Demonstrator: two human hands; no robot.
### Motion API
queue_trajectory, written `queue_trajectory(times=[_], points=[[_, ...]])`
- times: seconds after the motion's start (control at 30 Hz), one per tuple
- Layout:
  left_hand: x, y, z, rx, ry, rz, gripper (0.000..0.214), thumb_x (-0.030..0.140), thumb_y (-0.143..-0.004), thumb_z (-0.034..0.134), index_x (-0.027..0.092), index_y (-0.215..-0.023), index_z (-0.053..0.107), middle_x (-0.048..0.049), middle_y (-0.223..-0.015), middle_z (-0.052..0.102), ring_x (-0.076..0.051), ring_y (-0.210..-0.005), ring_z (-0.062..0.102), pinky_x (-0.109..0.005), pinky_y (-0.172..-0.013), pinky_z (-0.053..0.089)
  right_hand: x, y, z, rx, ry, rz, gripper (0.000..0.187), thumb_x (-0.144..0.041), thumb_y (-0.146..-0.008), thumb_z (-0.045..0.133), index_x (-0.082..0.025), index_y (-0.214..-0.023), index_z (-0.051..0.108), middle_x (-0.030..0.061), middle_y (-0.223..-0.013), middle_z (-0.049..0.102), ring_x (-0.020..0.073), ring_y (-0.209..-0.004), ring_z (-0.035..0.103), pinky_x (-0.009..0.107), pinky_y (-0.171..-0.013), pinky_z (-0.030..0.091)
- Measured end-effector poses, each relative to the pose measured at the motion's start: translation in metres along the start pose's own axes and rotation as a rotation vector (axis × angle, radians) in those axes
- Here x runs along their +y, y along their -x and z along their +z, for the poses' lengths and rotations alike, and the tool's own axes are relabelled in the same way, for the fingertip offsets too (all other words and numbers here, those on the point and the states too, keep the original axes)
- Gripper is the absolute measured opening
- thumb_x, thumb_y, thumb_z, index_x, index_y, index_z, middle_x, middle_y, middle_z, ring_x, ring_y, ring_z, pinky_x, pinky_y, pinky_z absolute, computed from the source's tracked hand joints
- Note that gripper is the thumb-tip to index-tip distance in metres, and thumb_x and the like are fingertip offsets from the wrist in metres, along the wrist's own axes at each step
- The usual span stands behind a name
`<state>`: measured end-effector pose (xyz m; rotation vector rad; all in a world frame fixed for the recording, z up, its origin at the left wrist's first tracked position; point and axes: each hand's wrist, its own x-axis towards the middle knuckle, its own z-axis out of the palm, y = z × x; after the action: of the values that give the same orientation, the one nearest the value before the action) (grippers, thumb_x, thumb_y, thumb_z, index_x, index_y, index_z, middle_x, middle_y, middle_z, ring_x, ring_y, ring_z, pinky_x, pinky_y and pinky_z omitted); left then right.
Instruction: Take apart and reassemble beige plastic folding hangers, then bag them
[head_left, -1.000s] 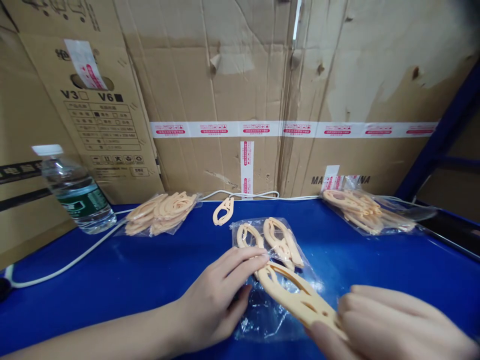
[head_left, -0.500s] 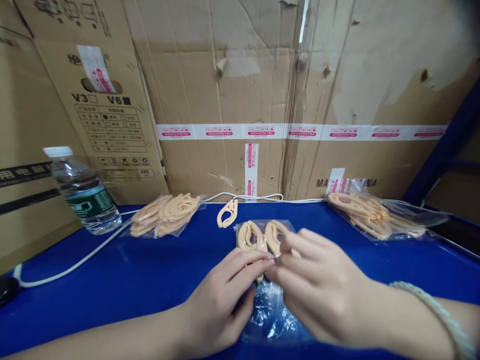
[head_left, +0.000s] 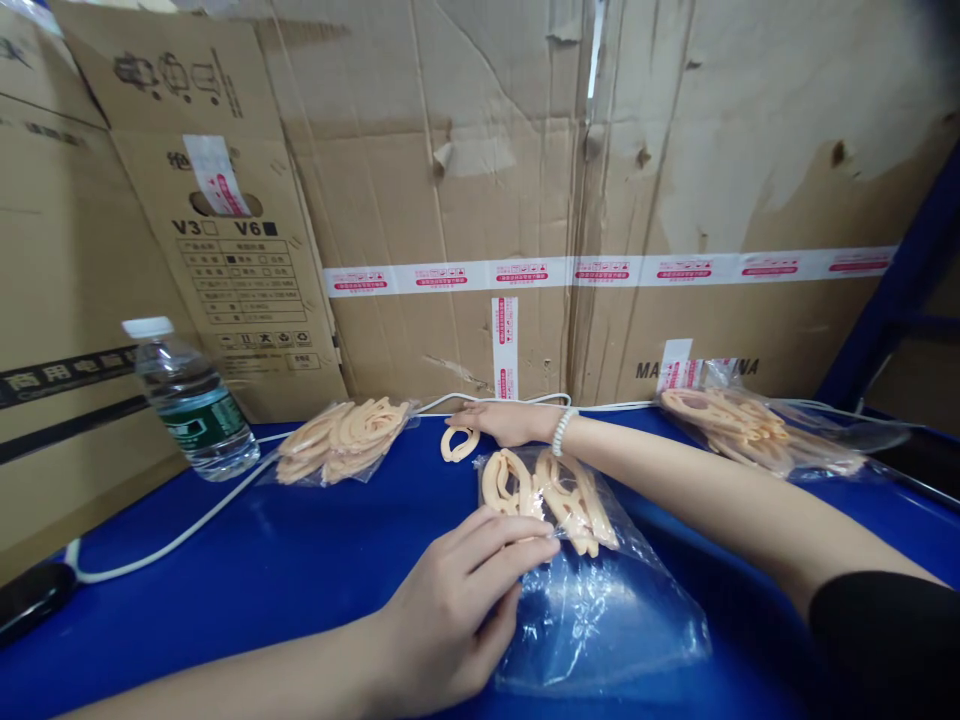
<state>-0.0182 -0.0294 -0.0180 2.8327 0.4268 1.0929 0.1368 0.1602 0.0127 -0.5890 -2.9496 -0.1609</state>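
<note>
A clear plastic bag (head_left: 600, 620) lies on the blue table (head_left: 300, 570), with several peach plastic pieces (head_left: 559, 490) at its far end. My left hand (head_left: 457, 600) pinches the bag's near left edge, fingers together over the thumb. My right hand (head_left: 510, 420), a bead bracelet on its wrist, is stretched out across the bag to the back of the table. Its fingers close on a single loose peach piece (head_left: 454, 447) lying there.
A water bottle (head_left: 196, 405) stands at the back left. Filled bags of peach pieces lie at the back left (head_left: 341, 440) and back right (head_left: 750, 430). A white cable (head_left: 187, 530) runs along the back to a black object (head_left: 30, 600). Cardboard boxes (head_left: 465, 200) wall the back.
My right hand slid its peach piece into the bag, let go, and reached forward to the loose piece at the back. My left hand stayed on the bag.
</note>
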Motion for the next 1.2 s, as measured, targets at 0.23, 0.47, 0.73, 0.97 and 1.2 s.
queue_trajectory(times=[0.23,0.47,0.73,0.97,1.2], points=[[0.0,0.001,0.0,-0.005,-0.016,0.002,0.047,-0.003,-0.084,0.046,0.012,-0.129,0.052,-0.0151,-0.122,0.063,-0.022,-0.112,0.059,-0.041,-0.099,0.049,-0.002,0.001,-0.006,-0.072,0.073,0.067,0.042,-0.007,-0.087,0.054,-0.015,-0.129,0.057,0.0151,-0.111,0.067,0.027,-0.1,0.065,0.037,-0.08,0.052],[-0.001,0.001,0.0,-0.01,-0.025,0.001,0.045,-0.002,-0.085,0.045,0.013,-0.128,0.052,-0.0147,-0.122,0.063,-0.022,-0.11,0.06,-0.041,-0.096,0.052,-0.027,0.065,-0.033,0.111,0.108,0.191,0.031,-0.02,-0.1,0.04,-0.01,-0.121,0.06,0.0168,-0.108,0.062,0.0243,-0.099,0.061,0.037,-0.086,0.051],[0.0,0.0,0.001,-0.021,0.001,-0.017,0.047,-0.002,-0.086,0.045,0.014,-0.129,0.052,-0.0142,-0.124,0.061,-0.022,-0.113,0.059,-0.039,-0.098,0.05,-0.103,0.153,-0.089,0.618,0.075,0.199,0.022,-0.019,-0.1,0.043,-0.019,-0.116,0.058,0.008,-0.102,0.059,0.0168,-0.091,0.061,0.031,-0.078,0.054],[-0.001,0.003,0.0,-0.013,0.064,-0.1,0.05,-0.002,-0.085,0.045,0.016,-0.131,0.051,-0.0121,-0.127,0.059,-0.021,-0.119,0.054,-0.039,-0.103,0.047,-0.192,0.191,-0.089,0.7,0.064,0.224,0.022,-0.02,-0.094,0.055,-0.024,-0.116,0.058,0.0043,-0.09,0.068,0.0145,-0.075,0.066,0.021,-0.06,0.054],[-0.002,0.004,0.002,0.013,0.053,-0.113,0.053,-0.002,-0.086,0.045,0.017,-0.136,0.046,-0.0118,-0.133,0.055,-0.021,-0.125,0.05,-0.036,-0.106,0.044,-0.207,0.16,-0.066,0.642,0.315,0.121,0.037,-0.011,-0.097,0.036,-0.021,-0.081,0.068,-0.0001,-0.053,0.052,0.0127,-0.043,0.05,0.027,-0.038,0.038]])
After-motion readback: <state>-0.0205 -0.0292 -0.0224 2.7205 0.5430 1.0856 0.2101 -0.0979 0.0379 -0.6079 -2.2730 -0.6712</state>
